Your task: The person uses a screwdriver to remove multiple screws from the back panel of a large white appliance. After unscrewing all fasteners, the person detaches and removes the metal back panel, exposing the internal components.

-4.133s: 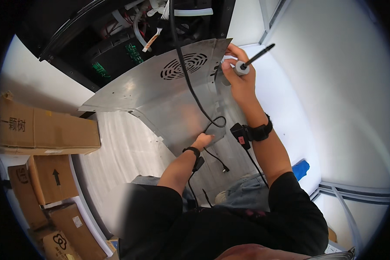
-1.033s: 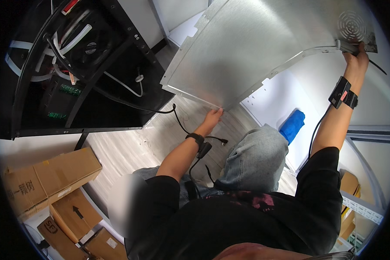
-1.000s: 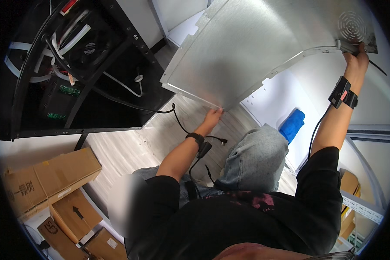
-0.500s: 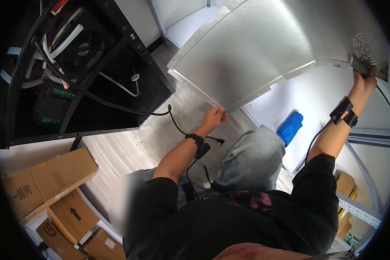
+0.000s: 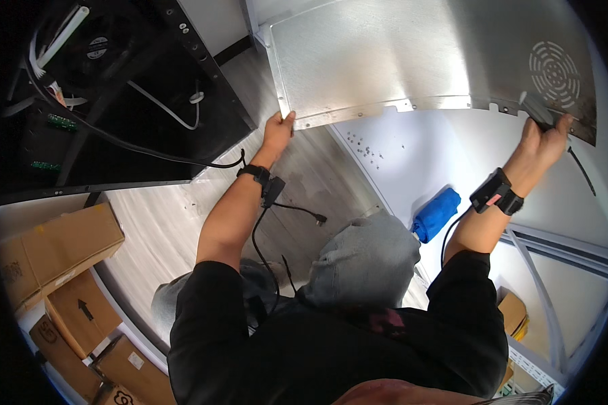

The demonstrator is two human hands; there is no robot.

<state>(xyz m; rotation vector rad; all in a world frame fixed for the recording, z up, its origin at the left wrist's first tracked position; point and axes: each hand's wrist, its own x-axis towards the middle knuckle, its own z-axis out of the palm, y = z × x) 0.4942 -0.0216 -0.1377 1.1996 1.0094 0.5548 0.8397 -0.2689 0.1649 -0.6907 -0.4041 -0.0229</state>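
A large bare sheet-metal panel (image 5: 365,61) hangs across the upper right, with a round vent of curved slots (image 5: 554,73) near its right end. At its lower left corner, my left hand (image 5: 277,138) is closed on the rim, thumb against the metal. My right hand (image 5: 546,147) is closed at the lower right edge, below the vent. A grey cylindrical tool (image 5: 536,108) with a dark end also sits in that hand, against the panel; its kind is unclear. Left of the panel stands a black machine cabinet (image 5: 162,135), its side exposing wires, a fan and green circuit boards.
Several small screws (image 5: 368,150) are scattered on a white surface (image 5: 392,155) beneath the panel, near a blue cloth bundle (image 5: 437,214). A black power cable (image 5: 209,162) runs from the cabinet, and a plug (image 5: 319,219) shows by my knee. Cardboard boxes (image 5: 67,250) are stacked at lower left.
The panel has swung so its lower edge lies more level, and its left corner has moved left and up with my left hand. Screws on the white surface have come into sight.
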